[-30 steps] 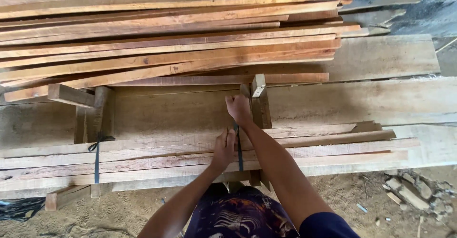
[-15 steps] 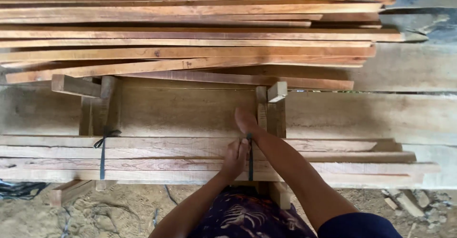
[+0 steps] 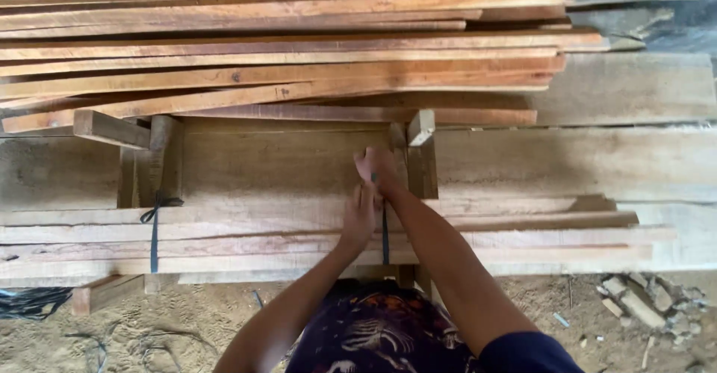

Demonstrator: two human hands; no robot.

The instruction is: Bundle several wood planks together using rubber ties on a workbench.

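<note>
Sandy ground, timber stacked on a low wooden desk.
Nearest, the bundle of pale sawn planks carries a dark blue strap; left hand lies open beside it, right hand has its grip clamped on the strap's upper end; reddish planks lie beyond.

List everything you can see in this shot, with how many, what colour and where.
Bundle of long sawn wooden planks: several, pale brown, lying flat across the near side.
Dark strap: one, wrapped over the bundle at the hands.
Second dark strap, knotted: one, around the bundle at left.
Loose stack of wooden planks: many, orange-brown, far side.
Short upright wooden posts: at least two, brown, behind the bundle.
Stone rubble: few pieces, grey, on sandy ground at right.
Left hand: on the bundle beside the strap.
Right hand: closed around the strap's upper end.
</note>
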